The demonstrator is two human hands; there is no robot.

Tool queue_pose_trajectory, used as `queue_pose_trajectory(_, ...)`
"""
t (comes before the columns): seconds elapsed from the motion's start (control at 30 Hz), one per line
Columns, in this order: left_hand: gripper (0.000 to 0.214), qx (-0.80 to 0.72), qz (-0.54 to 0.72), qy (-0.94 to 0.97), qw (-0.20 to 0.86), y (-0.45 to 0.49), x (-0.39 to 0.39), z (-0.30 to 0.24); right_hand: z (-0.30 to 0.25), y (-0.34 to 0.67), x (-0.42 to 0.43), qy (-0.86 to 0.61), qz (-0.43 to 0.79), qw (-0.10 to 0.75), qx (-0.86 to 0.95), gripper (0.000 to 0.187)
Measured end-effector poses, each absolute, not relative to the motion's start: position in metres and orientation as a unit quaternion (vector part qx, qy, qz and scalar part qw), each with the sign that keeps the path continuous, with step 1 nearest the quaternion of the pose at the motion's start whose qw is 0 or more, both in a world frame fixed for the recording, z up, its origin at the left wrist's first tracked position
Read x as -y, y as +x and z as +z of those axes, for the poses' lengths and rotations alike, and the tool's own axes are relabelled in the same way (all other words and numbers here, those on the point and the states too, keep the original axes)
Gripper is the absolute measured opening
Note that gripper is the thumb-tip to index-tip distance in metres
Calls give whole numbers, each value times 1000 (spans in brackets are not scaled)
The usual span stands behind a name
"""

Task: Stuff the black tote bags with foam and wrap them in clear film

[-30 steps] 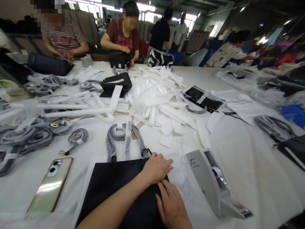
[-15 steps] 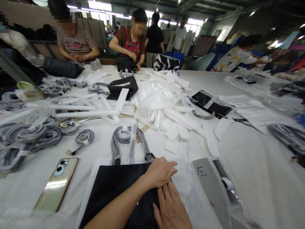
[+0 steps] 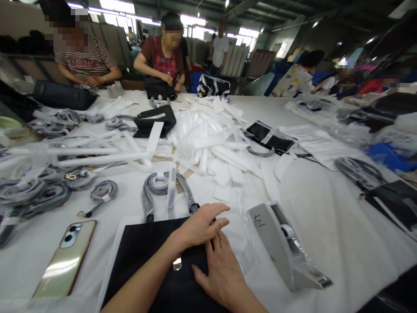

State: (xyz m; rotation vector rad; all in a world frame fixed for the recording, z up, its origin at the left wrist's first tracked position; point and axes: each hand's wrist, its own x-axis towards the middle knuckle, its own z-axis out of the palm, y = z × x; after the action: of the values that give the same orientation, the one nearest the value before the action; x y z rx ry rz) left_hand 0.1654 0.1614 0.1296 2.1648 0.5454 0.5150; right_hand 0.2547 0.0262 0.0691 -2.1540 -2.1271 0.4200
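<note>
A black handbag (image 3: pixel 146 248) lies flat in front of me, its handles wrapped in clear film and pointing away. Across its upper right corner rests my left hand (image 3: pixel 203 224), fingers stretched out and partly apart. My right hand (image 3: pixel 221 269) lies on the bag's right side with its fingers straight and its thumb spread toward the middle. The left hand overlaps the right fingertips, and neither wraps round anything. Between my left forearm and right thumb shows a gold metal clasp (image 3: pixel 177 263). A coiled, wrapped strap (image 3: pixel 159 182) sits between the handles.
A grey tape dispenser (image 3: pixel 276 243) stands to the right, a phone (image 3: pixel 65 261) to the left. White foam strips (image 3: pixel 208 139) are heaped mid-table. Wrapped straps (image 3: pixel 39 191) pile up at left. Other black bags (image 3: pixel 156 121) lie farther back, where co-workers (image 3: pixel 163 56) handle bags.
The view has swung right, so things appear farther left. My right thumb has spread away from its fingers, and the bag's gold clasp shows more fully. Both hands stay on the bag.
</note>
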Motion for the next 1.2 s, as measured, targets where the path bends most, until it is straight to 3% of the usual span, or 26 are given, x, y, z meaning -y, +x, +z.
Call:
queue_pose_trajectory(0.23,36,-244,111,906,327,75,-125,172,70,257,-28,-694,128,44,708,83)
queue_pose_trajectory(0.4,57,-213,11,936,279,51,-70,142,67,258,-31,-686,118,34,717,79)
queue_pose_trajectory(0.5,79,-175,14,951,254,69,-56,116,65,260,-31,-675,104,36,730,78)
queue_pose_trajectory(0.6,87,-162,32,962,218,91,-52,86,61,264,-27,-656,76,58,748,71)
queue_pose_trajectory(0.8,99,-184,55,969,154,103,-41,50,56,272,-11,-633,30,204,746,47)
queue_pose_trajectory(0.93,91,-201,36,964,172,102,-38,54,65,301,18,-736,57,377,560,36)
queue_pose_trajectory(1.0,87,-199,32,963,179,103,-38,56,68,320,35,-803,112,446,380,35)
queue_pose_trajectory(1.1,86,-198,32,963,178,104,-37,57,67,341,53,-805,285,500,144,52)
queue_pose_trajectory(1.2,85,-199,33,964,175,104,-36,56,62,341,53,-761,383,512,113,51)
